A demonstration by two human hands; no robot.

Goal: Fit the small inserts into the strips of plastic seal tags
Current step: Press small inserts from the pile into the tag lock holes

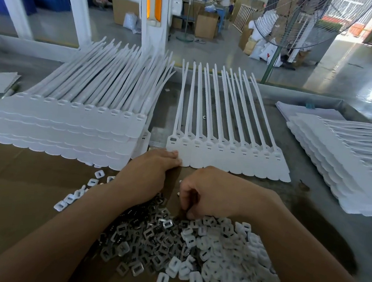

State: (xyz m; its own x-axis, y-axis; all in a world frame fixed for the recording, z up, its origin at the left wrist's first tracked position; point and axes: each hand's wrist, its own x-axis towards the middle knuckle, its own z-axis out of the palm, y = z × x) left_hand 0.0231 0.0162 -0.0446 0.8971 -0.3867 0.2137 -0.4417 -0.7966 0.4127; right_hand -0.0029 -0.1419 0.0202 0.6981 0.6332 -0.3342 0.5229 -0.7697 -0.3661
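A strip of white plastic seal tags (pixel 228 158) lies flat in front of me, its tails pointing away. My left hand (pixel 152 171) rests on the strip's lower left corner, fingers laid flat on the first tag. My right hand (pixel 209 193) hovers over the pile of small inserts, fingers curled down and pinching at the pile's top edge; what it holds is hidden. The pile has metal inserts (pixel 146 234) on the left and white plastic inserts (pixel 227 249) on the right, all on brown cardboard (pixel 17 181).
A tall stack of tag strips (pixel 68 127) sits to the left, another stack (pixel 342 160) to the right. A few loose white inserts (pixel 73 196) lie left of the pile. Behind the table are white railing, a fan and boxes.
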